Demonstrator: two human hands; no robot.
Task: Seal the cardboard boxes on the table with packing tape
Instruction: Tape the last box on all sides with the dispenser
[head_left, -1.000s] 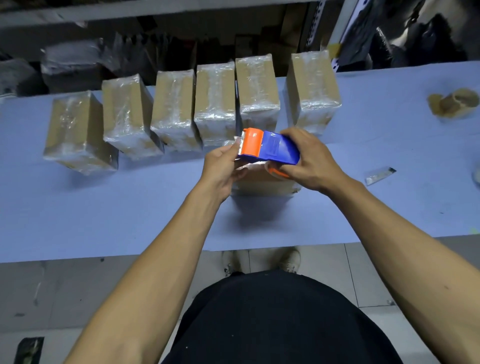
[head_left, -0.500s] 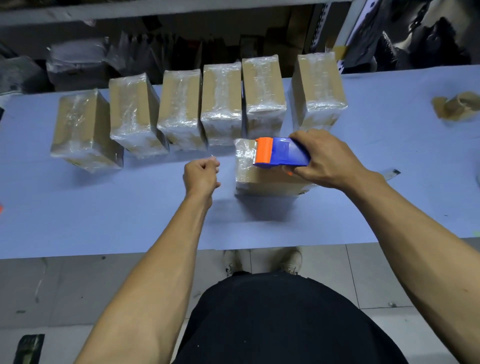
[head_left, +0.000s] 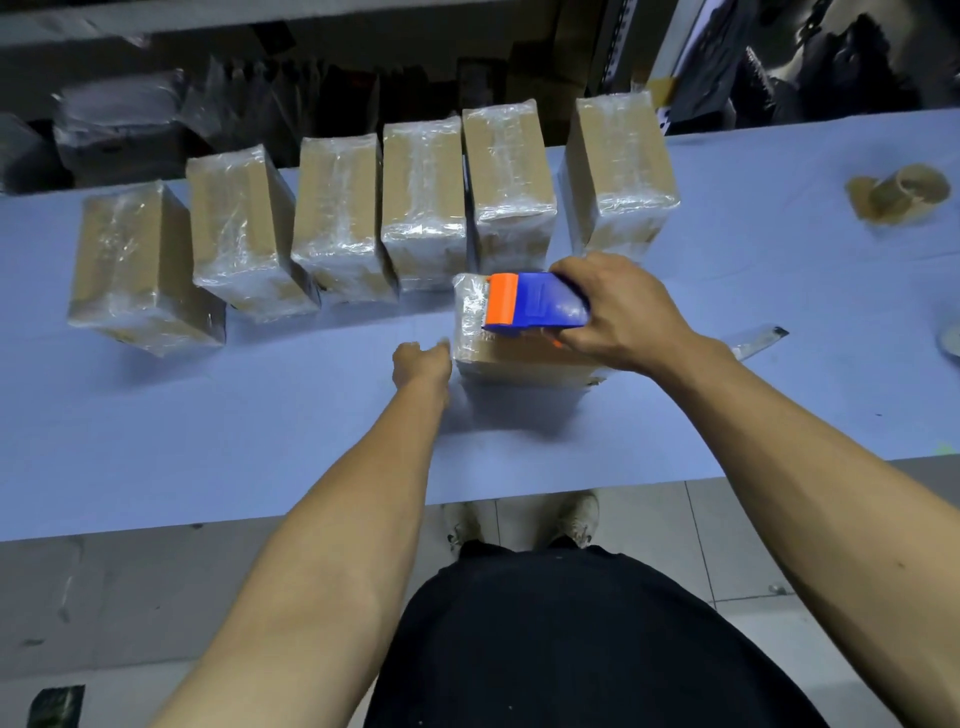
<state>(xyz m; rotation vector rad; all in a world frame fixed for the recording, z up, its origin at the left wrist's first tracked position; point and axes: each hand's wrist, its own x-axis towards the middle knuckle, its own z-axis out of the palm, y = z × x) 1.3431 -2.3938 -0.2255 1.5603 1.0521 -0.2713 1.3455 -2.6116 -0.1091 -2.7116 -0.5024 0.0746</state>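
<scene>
A cardboard box (head_left: 511, 356) partly wrapped in clear tape lies in front of me on the blue table (head_left: 260, 441). My right hand (head_left: 621, 314) grips a blue and orange tape dispenser (head_left: 535, 304) held over the box's top, orange end pointing left. My left hand (head_left: 421, 361) is at the box's left side, blurred, fingers curled; whether it touches the box I cannot tell. Several taped boxes (head_left: 423, 202) stand in a row behind.
A used-up tape roll core (head_left: 901, 192) lies at the far right. A utility knife blade (head_left: 758, 340) rests right of my right wrist. Dark shelving with wrapped packages (head_left: 119, 124) runs behind the table. Tiled floor and my shoes show below the table's near edge.
My left hand let go of the tape end at the dispenser, dropped away to the left, then came back toward the box's left side. The dispenser settled lower over the box.
</scene>
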